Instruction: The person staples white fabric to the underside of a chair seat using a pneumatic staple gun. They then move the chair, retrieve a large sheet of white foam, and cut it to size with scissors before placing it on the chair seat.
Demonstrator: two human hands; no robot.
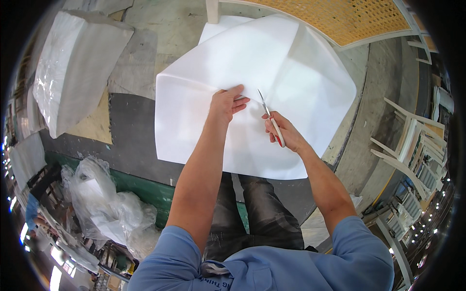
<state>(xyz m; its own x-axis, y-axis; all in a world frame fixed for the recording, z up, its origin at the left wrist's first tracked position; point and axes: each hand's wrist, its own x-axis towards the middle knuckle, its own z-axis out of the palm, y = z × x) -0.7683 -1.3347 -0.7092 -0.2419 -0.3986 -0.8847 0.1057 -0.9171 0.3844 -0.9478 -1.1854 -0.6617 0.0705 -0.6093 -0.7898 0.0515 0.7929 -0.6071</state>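
Note:
A large white sheet [301, 121], smooth and soft like packing foam, lies in front of me with folds and creases across it. My left hand [228, 103] is at the middle of the sheet, its thumb and fingers around a thin white edge of it. Just to the right, my right hand [285, 131] grips a pair of scissors [274, 127] with white and red handles. The scissors' metal blades point away from me, above the sheet and a little apart from my left fingers. How far the blades are spread is hard to make out.
A cane-woven panel [335, 19] in a pale frame stands at the far side, against the sheet. A thick white wrapped stack [73, 68] is at far left. Crumpled clear plastic [111, 203] lies near left. Pale wooden chair frames [412, 145] stand at right.

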